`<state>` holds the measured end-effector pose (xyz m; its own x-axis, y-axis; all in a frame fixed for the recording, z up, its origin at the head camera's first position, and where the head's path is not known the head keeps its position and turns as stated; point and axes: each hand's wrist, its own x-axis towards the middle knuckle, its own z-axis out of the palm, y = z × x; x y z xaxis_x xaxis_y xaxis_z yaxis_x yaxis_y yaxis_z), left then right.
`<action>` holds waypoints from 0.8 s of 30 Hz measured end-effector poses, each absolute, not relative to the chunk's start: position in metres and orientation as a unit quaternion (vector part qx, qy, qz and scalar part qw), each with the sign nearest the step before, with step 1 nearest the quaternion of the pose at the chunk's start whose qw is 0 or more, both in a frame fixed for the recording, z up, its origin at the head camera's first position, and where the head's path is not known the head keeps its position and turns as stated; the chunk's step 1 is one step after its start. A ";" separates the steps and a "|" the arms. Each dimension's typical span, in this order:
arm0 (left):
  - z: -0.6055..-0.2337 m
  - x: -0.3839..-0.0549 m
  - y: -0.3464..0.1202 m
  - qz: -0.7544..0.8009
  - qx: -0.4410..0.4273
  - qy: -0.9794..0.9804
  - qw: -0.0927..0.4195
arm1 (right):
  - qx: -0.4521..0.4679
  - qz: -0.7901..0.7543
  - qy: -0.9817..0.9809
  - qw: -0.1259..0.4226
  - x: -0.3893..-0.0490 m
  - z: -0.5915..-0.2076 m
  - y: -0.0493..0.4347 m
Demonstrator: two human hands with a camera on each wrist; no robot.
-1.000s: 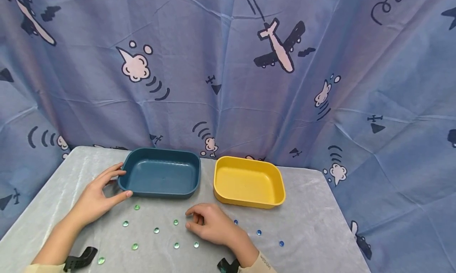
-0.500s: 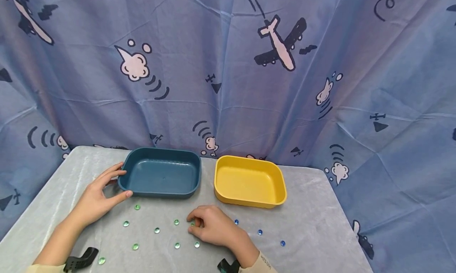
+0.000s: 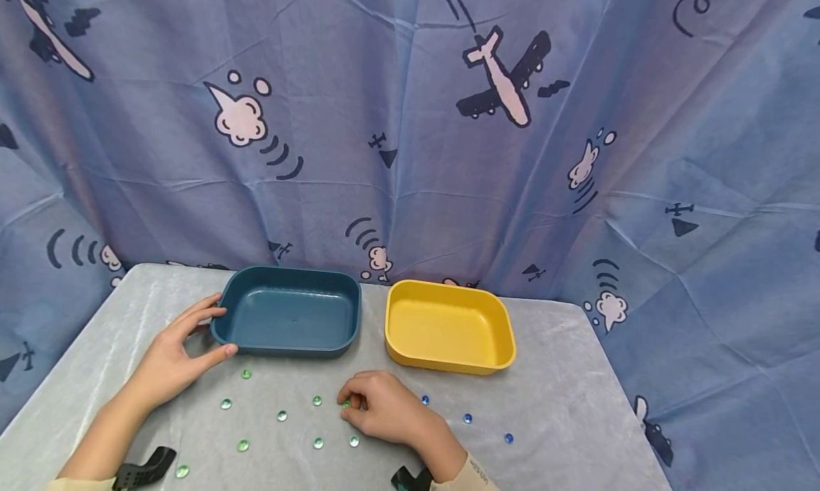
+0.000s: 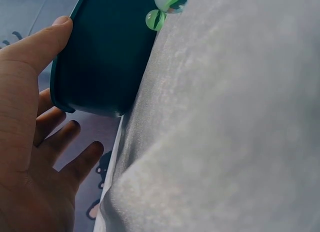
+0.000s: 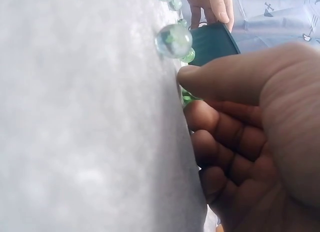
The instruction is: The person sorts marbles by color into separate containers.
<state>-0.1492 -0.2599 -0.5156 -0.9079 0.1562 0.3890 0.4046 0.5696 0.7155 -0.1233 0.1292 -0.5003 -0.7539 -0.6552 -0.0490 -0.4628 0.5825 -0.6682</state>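
In the head view, my left hand (image 3: 169, 359) rests at the left end of the dark teal box (image 3: 288, 319). Its thumb touches the front corner and its fingers reach the left rim, extended and spread. The left wrist view shows the thumb on the rim of the box (image 4: 107, 46), with some fingers loose beyond it. My right hand (image 3: 387, 409) is low over the cloth in front of the gap between the boxes. Its thumb and curled index finger pinch a green marble (image 5: 187, 98), mostly hidden by the fingertips. A clear marble (image 5: 174, 40) lies close to the thumb.
A yellow box (image 3: 448, 327) stands to the right of the teal one. Several green and clear marbles, such as a green marble (image 3: 243, 445), are scattered in front of the teal box. Blue marbles (image 3: 468, 418) lie right of my right hand. A patterned curtain (image 3: 320, 121) hangs behind the table.
My right hand has shifted slightly right, and a green marble now shows between its thumb and index finger. The left hand and both boxes have stayed put.
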 end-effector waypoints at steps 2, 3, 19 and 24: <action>-0.515 -0.149 -0.260 -0.436 -0.161 -0.874 0.141 | -0.318 -0.331 0.876 0.148 -0.123 -0.501 0.129; -0.515 -0.149 -0.260 -0.436 -0.161 -0.874 0.140 | -0.318 -0.333 0.875 0.149 -0.124 -0.501 0.130; -0.514 -0.148 -0.260 -0.435 -0.163 -0.874 0.140 | -0.344 -0.366 0.856 0.120 -0.124 -0.499 0.131; -0.514 -0.148 -0.260 -0.433 -0.162 -0.876 0.138 | -0.358 -0.358 0.857 0.094 -0.124 -0.494 0.128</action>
<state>-0.1476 -0.2601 -0.5142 -0.9096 0.1639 0.3817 0.4029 0.5723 0.7143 -0.1242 0.1277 -0.4941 -0.7259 -0.6811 0.0958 -0.5469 0.4870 -0.6809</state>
